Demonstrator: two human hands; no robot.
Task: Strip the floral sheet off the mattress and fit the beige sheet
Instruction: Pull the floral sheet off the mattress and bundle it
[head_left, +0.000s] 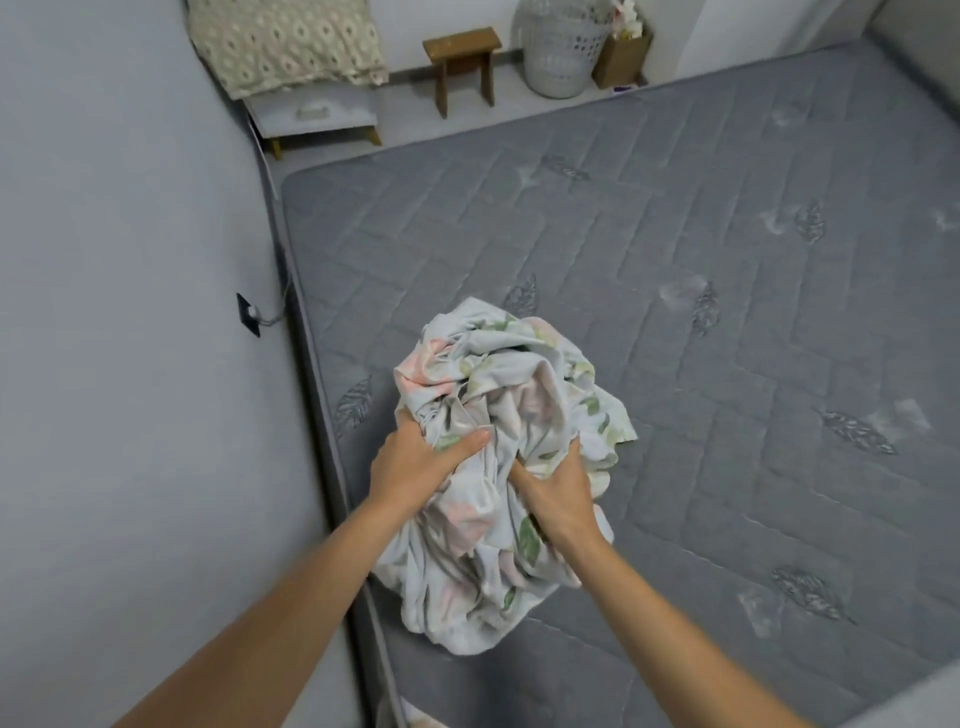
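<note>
The floral sheet is bunched into a white ball with pink and green print, held over the left part of the bare grey quilted mattress. My left hand grips the bundle on its left side, thumb across the cloth. My right hand grips it lower on the right, fingers buried in the folds. No beige sheet is in view.
A grey wall with a black socket and cable runs close along the mattress's left edge. Beyond the far edge stand a white nightstand under a patterned pillow, a wooden stool, a white wicker basket and a brown box.
</note>
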